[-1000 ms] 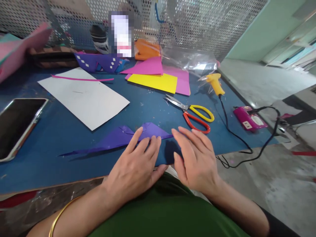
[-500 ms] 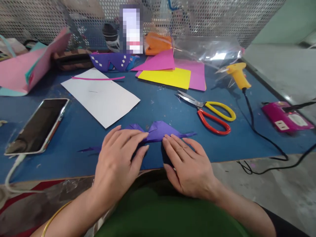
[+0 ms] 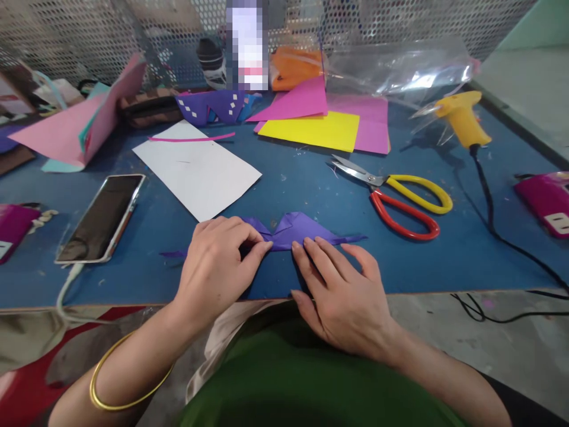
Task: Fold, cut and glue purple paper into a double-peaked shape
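A folded piece of purple paper (image 3: 306, 228) lies near the front edge of the blue table, with thin pointed ends at left and right. My left hand (image 3: 222, 258) pinches its lower edge near the middle between thumb and forefinger, and covers much of its left half. On the right half, my right hand (image 3: 340, 287) rests its fingertips along the lower edge, fingers stretched out and thumb apart. Scissors (image 3: 377, 184) with one yellow and one red handle lie open beyond my right hand. Past my left hand is a white sheet (image 3: 200, 172) with a thin pink strip (image 3: 191, 139) on it.
A phone (image 3: 104, 216) on a white cable lies at left. A yellow glue gun (image 3: 464, 118) with a black cord stands at right near a magenta power box (image 3: 546, 198). Yellow paper (image 3: 311, 131), pink sheets and a purple mask (image 3: 211, 108) lie at the back.
My left thumb and forefinger have closed together on the purple paper's edge. My right hand stays on the paper, its fingers slightly more spread. The camera view has shifted a little.
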`<state>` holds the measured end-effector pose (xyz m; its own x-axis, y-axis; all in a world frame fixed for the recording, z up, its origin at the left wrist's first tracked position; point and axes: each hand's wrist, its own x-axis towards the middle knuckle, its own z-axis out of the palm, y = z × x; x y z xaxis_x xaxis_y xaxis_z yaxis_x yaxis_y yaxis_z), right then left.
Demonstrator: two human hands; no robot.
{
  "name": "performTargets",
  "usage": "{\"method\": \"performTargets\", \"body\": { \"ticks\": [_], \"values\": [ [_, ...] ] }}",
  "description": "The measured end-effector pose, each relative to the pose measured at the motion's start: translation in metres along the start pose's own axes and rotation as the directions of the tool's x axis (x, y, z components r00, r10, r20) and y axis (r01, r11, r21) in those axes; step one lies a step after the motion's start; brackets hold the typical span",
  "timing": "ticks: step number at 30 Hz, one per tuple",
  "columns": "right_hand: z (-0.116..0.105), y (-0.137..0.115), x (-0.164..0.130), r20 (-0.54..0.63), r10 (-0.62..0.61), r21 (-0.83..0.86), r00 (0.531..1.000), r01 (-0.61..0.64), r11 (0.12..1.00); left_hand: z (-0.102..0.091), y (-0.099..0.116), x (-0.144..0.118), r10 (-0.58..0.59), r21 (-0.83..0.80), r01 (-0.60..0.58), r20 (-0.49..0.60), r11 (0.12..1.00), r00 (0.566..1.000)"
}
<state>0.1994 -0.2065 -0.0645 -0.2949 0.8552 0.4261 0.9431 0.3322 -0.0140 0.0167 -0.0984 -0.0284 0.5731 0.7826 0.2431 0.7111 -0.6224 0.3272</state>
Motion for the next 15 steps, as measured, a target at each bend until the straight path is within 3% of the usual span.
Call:
{"method": "performTargets", "body": {
  "ticks": [10, 15],
  "values": [
    [-0.001, -0.005, 0.000, -0.049, 0.050, 0.027, 0.998, -0.049, 0.998, -0.001, -0.004, 0.004, 0.034, 0.027, -0.035, 0.039, 0.999, 0.999],
    [0.007, -0.016, 0.016, -0.136, -0.094, 0.071, 0.986, 0.104, 0.992, 0.000, -0.004, 0.003, 0.045, 0.019, -0.046, 0.042, 0.999, 0.998]
  ]
}}
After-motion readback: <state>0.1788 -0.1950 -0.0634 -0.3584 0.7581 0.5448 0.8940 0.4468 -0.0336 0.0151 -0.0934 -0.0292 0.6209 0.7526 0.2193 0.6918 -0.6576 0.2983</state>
